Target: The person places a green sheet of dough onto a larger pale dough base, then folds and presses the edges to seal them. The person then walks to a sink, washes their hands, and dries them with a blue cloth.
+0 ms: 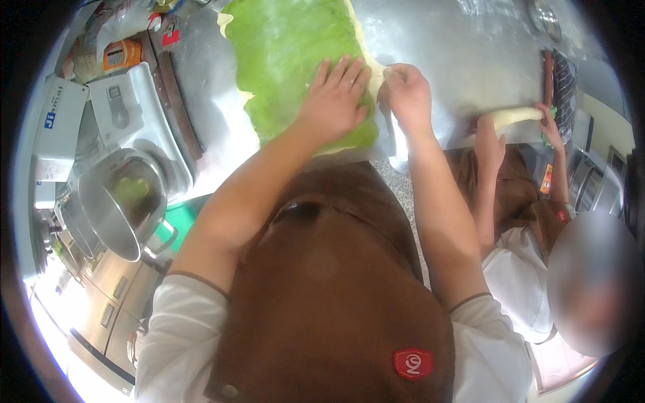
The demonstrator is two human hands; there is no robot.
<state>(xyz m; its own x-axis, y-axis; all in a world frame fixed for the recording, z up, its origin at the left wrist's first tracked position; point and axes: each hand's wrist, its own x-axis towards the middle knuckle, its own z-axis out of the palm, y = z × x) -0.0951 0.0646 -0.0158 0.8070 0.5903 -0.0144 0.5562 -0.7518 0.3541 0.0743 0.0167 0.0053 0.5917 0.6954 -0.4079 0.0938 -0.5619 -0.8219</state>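
A large flat sheet of dough (pixel 289 65), bright green on top with a pale cream edge, lies on a metal worktable (pixel 453 45). My left hand (pixel 335 98) rests flat on the green surface near its right side, fingers spread and pointing away from me. At the sheet's right edge, my right hand (pixel 409 95) pinches the pale dough border (pixel 375 68) between thumb and fingers. That border is drawn out to a point toward the pinching fingers. On the left, small flaps of pale dough stick out past the green.
A co-worker's hands (pixel 491 141) hold a pale dough roll (pixel 519 117) at the right. Leftward are a steel mixing bowl (pixel 123 201) with green residue, a white tray (pixel 151 101), a dark wooden strip (pixel 179 106), a cardboard box (pixel 58 126) and an orange packet (pixel 122 55).
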